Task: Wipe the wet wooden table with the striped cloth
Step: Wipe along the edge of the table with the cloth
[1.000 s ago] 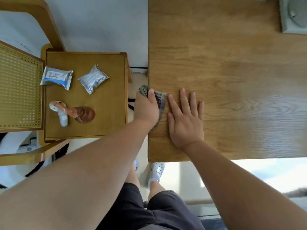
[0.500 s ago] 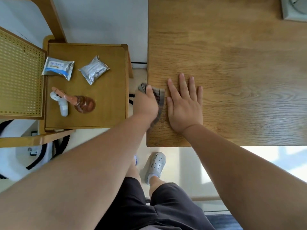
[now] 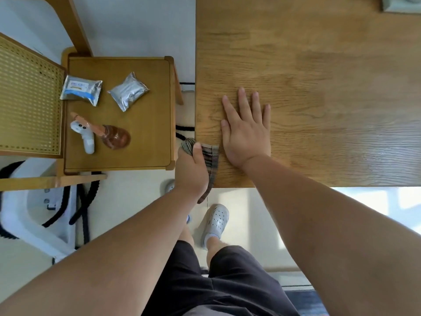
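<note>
The wooden table [image 3: 319,76] fills the upper right of the head view. My left hand [image 3: 192,169] grips the striped cloth [image 3: 211,160] at the table's near left corner; the cloth lies over the left edge and its end hangs past the front edge. My right hand [image 3: 247,131] lies flat on the tabletop, fingers straight and spread, just right of the cloth.
A small wooden side table [image 3: 145,137] stands left of the table with two foil packets [image 3: 127,92], a brown spray bottle [image 3: 111,135] and a white device [image 3: 85,137]. A cane-backed chair [image 3: 29,99] is at far left. A grey object [image 3: 401,5] sits at the table's far right corner.
My left hand has drawn the cloth along the left edge toward the near corner. My right hand stays flat on the table. The view has shifted slightly.
</note>
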